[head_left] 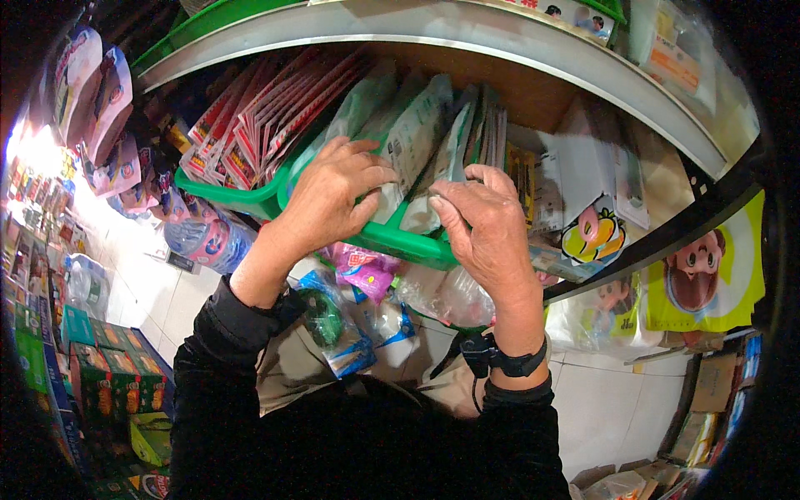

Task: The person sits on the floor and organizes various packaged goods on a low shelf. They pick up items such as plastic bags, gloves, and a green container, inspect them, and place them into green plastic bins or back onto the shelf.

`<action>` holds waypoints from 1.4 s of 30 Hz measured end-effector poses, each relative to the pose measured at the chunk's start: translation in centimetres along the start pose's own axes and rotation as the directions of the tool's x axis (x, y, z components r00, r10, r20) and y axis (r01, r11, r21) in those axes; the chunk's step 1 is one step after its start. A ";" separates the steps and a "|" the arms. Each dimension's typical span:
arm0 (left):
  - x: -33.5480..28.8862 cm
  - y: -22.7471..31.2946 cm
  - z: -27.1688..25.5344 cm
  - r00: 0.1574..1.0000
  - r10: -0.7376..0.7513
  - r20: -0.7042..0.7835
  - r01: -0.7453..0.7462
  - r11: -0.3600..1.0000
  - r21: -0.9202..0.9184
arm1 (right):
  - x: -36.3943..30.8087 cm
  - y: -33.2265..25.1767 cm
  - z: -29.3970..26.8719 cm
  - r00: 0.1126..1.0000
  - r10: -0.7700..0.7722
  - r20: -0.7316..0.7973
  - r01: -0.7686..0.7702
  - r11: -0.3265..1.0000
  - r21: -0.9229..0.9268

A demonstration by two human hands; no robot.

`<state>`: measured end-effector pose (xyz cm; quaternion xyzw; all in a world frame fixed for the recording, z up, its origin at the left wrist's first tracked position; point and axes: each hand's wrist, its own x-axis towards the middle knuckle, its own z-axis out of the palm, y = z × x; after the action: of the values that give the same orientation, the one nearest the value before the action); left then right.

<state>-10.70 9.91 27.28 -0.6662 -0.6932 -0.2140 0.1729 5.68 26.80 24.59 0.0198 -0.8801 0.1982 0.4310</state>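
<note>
On a shelf, a green plastic basket [408,242] holds thin, flat packets in clear plastic standing on edge. My left hand [337,187] lies over the basket's left part, fingers apart, against a pale clear-wrapped packet [417,129]. To its right, my right hand [487,221] has thumb and forefinger pinched at the lower edge of another clear plastic packet [455,150]. What is printed on these packets is too blurred to make out. In a green bin to the left, several red-and-white packets [279,112] lean in a row.
A metal shelf edge [433,18] curves above my hands. Flat cards and a cartoon-printed packet [593,233] stand at the right. Below the basket hang or lie a purple packet [364,265] and a blue plastic bag [342,333]. Wrapped bottles [208,240] and green boxes [117,375] are at left.
</note>
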 end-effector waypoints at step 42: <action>-4.1 0.2 -2.5 0.993 0.062 -0.097 -0.062 0.998 0.002 | -0.9 -5.1 -1.3 0.940 -0.009 -0.341 0.144 0.917 0.372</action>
<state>-10.41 5.12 27.22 -0.6764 -0.6627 -0.2410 0.2125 8.33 22.49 26.30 0.1070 -0.7358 0.3533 0.5677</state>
